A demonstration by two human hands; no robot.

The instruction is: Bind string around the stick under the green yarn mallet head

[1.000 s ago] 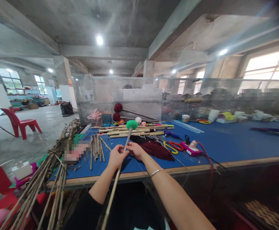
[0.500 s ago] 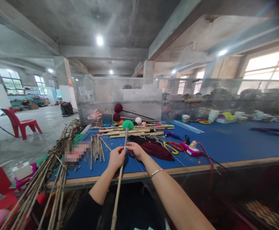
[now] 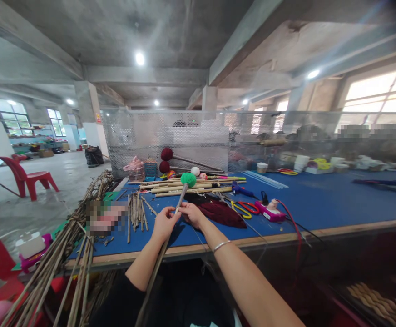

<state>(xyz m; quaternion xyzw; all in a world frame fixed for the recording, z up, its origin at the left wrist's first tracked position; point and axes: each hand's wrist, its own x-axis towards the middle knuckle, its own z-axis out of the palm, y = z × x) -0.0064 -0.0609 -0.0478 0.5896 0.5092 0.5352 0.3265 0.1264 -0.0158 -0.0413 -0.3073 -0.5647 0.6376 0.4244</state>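
Observation:
Between my two hands runs a long wooden stick (image 3: 164,249) with a green yarn ball (image 3: 188,180) on its far end. Grey wrapping (image 3: 182,195) covers the stick just below the ball. My left hand (image 3: 165,223) is closed round the stick, thumb and fingers pinching it. Right beside it, my right hand (image 3: 190,214) grips the stick at the lower end of the wrapping, a silver bangle on its wrist. The near end of the stick slants down past my left forearm. A dark red bundle of yarn or cloth (image 3: 218,213) lies to the right of my hands.
Short cut sticks (image 3: 137,212) lie left of my hands, and a pile of long branches (image 3: 78,254) overhangs the left table edge. Two dark red ball-headed sticks (image 3: 166,154) lie at the back. Scissors (image 3: 241,210) and a pink power strip (image 3: 271,211) are on the right.
The green ball has swung to the right and slightly down, and the near end of the stick has swung left. Both hands stay closed at nearly the same place.

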